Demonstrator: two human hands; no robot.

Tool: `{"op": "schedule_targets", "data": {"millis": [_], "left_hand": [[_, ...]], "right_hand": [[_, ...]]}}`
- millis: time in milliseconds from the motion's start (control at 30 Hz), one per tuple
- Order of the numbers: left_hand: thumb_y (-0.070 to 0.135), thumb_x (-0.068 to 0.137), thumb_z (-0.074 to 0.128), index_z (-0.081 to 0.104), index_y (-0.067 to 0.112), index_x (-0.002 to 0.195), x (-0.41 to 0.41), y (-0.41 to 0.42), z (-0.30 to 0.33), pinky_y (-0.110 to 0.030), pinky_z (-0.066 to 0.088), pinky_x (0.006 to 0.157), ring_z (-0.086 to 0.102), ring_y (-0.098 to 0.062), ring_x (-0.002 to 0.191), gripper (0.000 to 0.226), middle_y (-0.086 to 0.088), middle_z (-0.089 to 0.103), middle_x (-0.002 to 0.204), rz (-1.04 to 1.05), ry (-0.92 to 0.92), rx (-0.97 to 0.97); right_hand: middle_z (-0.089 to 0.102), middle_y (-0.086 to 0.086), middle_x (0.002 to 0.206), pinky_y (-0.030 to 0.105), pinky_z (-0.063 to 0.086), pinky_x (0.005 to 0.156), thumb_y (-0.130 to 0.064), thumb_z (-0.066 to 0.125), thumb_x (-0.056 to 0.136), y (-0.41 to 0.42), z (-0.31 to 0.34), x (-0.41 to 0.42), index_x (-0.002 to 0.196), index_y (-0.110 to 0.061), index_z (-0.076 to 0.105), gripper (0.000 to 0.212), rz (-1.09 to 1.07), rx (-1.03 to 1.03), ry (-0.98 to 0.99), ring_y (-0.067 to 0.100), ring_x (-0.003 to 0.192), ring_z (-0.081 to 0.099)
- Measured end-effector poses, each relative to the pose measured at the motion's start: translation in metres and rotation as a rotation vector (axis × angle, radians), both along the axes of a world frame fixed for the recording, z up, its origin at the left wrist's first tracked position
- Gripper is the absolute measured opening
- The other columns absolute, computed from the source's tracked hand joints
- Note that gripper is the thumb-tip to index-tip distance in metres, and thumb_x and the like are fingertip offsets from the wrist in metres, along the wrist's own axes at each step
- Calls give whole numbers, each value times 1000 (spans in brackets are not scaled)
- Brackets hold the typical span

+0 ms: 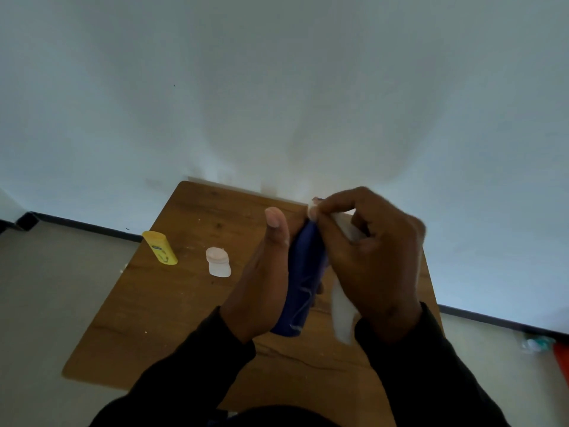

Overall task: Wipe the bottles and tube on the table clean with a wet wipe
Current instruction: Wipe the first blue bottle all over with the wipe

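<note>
While the left hand (pixel 261 282) grips the blue bottle (pixel 303 282), right-hand fingers (pixel 326 211) pinch a wipe (pixel 341 312) — apparently at its top.

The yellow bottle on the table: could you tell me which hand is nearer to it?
Left. The left hand, gripping the blue bottle, lies nearer the yellow bottle; the right hand is beyond it.

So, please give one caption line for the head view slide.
Left hand holds blue bottle; right hand wipes its top with wet wipe.
</note>
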State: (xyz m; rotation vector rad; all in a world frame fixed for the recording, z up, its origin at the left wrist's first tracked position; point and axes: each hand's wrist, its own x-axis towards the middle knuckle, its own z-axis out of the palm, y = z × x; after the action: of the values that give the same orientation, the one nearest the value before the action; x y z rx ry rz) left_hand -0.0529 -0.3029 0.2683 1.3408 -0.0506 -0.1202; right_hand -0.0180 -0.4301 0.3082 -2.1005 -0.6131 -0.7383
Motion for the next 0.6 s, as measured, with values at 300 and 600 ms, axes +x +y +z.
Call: {"op": "schedule_targets", "data": {"millis": [300,600], "left_hand": [[100,57,26,63,4,108,8,34,1,-38,54,60,64,-30,65,114,-16,68,77,-23,22,-2],[90,64,19,69,15,107,23,57,7,-34,55,59,66,-25,64,100,-15,69,82,-127,90,-200]], "right_hand": [[47,-33,69,0,34,62,-2,82,81,30,3,6,79,-13,73,15,15,-22,17,-17,61,50],[48,-37,79,-1,35,63,-8,82,84,43,2,19,87,-14,75,10,-9,-15,-19,-21,63,50]]}}
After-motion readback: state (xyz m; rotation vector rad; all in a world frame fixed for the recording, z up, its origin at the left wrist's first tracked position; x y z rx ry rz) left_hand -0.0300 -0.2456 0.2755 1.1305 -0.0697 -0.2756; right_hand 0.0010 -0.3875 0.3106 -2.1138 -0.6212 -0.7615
